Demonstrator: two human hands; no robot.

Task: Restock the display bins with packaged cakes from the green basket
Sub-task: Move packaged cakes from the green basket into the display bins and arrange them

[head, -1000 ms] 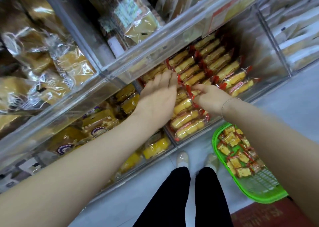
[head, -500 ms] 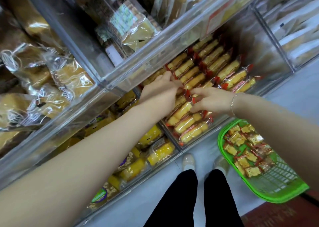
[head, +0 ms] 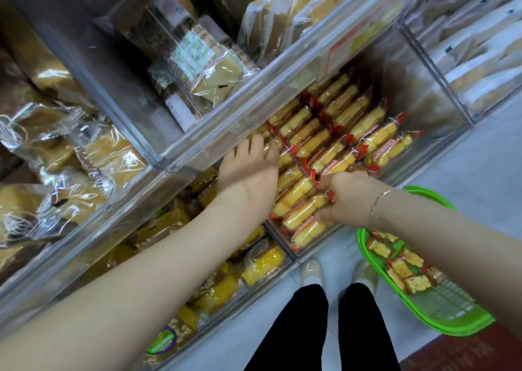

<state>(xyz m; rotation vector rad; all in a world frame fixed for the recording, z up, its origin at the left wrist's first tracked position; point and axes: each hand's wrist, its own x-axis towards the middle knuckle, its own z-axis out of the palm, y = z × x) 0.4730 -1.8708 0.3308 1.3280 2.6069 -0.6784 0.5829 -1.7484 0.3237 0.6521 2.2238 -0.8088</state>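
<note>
Nearest me, my black trouser legs (head: 322, 328) stand on the pale floor (head: 480, 159), with the green basket (head: 440, 318) just to their right, packaged cakes (head: 401, 266) lying in its near end. Further out, my right hand (head: 343, 198) has its grip curled round the red-ended cake packs (head: 303, 215) at the front of the clear display bin (head: 435, 99). My left hand (head: 250, 170) lies flat, fingers straight and together, pressing the left side of the rows. Beyond, more yellow packs fill the bin, under an upper bin (head: 254, 88) of wrapped cakes.
</note>
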